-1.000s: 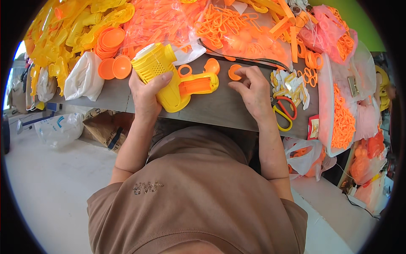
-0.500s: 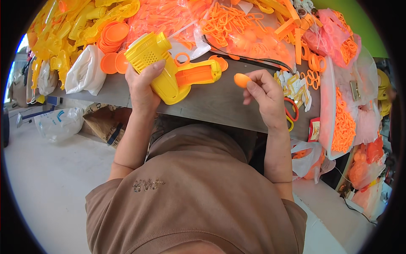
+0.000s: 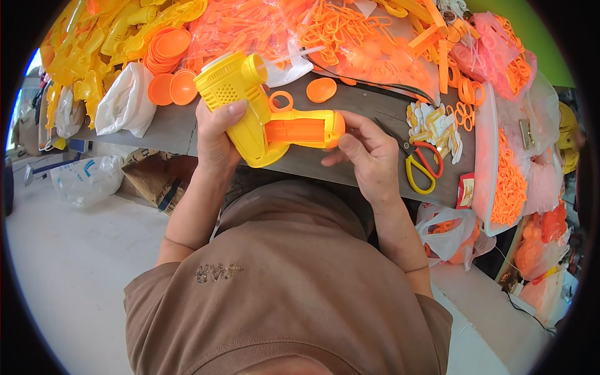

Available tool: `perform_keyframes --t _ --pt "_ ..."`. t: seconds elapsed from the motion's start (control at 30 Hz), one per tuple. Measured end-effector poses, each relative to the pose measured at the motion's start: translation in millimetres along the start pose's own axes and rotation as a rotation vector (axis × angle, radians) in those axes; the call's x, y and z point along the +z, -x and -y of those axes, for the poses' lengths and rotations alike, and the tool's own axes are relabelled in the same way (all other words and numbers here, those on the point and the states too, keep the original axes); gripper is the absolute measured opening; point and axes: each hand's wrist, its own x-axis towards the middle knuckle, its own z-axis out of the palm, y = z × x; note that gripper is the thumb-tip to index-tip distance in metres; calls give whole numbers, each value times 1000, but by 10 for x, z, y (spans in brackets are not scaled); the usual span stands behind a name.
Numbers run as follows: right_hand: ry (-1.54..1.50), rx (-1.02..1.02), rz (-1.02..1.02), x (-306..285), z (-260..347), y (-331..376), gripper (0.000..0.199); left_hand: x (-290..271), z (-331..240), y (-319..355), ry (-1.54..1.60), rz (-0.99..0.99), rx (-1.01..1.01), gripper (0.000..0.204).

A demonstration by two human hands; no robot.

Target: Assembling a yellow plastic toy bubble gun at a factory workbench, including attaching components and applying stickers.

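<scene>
My left hand [image 3: 219, 136] grips a yellow plastic toy-gun-shaped body [image 3: 253, 122] by its wide, perforated end, thumb on top. An orange lining [image 3: 296, 131] shows in the open hollow of its narrow arm, and an orange ring [image 3: 281, 101] sticks out beside it. At the arm's tip sits a rounded orange cap [image 3: 339, 129]. My right hand [image 3: 370, 155] holds this cap against the tip with bent fingers; the fingertips behind it are partly hidden. Just beyond, an orange disc [image 3: 321, 90] lies on the grey table [image 3: 294, 161].
Scissors [image 3: 420, 164] with red and yellow handles lie right of my right hand, near white-and-gold pieces [image 3: 434, 128]. Yellow parts [image 3: 119, 37], stacked orange discs [image 3: 167, 50] and orange clips [image 3: 340, 28] heap along the back. A clear bin [image 3: 485, 169] of orange links stands right.
My right hand has moved left, bringing the orange cap to the tip of the yellow body's arm. My left hand and the body have shifted slightly right and nearer. The scissors are now more visible.
</scene>
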Motion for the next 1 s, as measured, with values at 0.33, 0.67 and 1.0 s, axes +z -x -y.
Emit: perform_keyframes --t 0.33,0.67,1.0 --pt "93 30 171 -121 121 221 38 67 -49 150 163 78 -182 69" --pt "-36 353 173 -107 -151 289 37 -140 -4 387 -88 56 -185 63" --pt "435 87 260 -80 83 209 37 -80 -59 433 -101 -32 -90 67"
